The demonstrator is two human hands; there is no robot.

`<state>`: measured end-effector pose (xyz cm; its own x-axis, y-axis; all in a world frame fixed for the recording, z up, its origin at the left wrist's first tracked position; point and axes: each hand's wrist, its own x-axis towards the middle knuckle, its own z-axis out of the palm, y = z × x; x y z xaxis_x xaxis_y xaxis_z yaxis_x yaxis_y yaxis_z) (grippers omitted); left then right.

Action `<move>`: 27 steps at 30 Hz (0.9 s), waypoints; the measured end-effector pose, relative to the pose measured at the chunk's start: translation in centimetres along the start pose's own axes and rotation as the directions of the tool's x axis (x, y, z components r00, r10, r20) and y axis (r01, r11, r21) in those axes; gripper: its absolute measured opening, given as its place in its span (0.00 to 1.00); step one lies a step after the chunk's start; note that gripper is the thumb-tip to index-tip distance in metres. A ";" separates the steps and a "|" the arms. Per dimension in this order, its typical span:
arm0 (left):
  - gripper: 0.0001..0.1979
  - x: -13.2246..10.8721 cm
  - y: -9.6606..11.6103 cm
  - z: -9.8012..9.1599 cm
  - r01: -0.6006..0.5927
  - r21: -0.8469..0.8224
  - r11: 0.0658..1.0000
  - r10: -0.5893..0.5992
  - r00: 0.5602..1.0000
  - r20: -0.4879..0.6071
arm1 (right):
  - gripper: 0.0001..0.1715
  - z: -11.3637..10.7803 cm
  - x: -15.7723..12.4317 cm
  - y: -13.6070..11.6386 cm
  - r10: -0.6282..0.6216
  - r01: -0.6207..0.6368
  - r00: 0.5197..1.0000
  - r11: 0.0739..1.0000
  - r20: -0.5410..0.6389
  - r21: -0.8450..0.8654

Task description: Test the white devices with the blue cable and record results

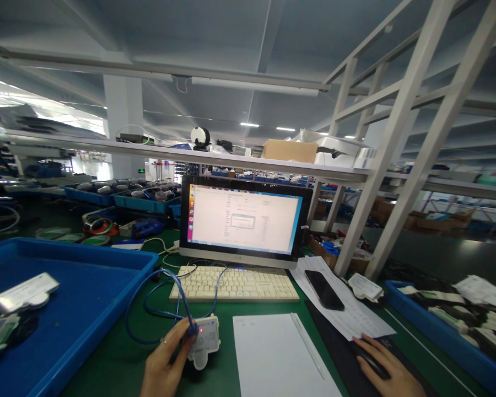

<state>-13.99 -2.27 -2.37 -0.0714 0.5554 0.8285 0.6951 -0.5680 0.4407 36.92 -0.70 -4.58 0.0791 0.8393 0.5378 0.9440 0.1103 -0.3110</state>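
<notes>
Head view, left fingers part-covering plug, screen illegible

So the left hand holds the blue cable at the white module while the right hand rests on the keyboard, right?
Not quite: the head view shows the right hand on the black mouse, not the keyboard. The left hand does hold the blue cable at the white module.

I count two hands, one monitor, one keyboard, one mouse and one phone. Two big blue trays flank all this, and between them I see two white devices and one blue cable.
</notes>
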 end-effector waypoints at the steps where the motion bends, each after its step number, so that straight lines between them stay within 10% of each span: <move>1: 0.16 0.0 0.0 0.0 -0.003 0.003 1.000 0.003 1.000 0.001 | 0.23 0.0 0.0 0.0 -0.002 0.002 1.000 1.000 0.004 -0.001; 27: 0.15 0.4 0.5 -0.2 -0.020 0.015 1.000 0.020 1.000 -0.013 | 0.24 0.2 -0.3 0.8 0.022 -0.022 1.000 1.000 -0.015 -0.015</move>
<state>-13.77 -2.49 -1.79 -0.0662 0.5361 0.8415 0.7071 -0.5698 0.4187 37.53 -0.77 -5.18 0.1043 0.8333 0.5430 0.9467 0.0840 -0.3109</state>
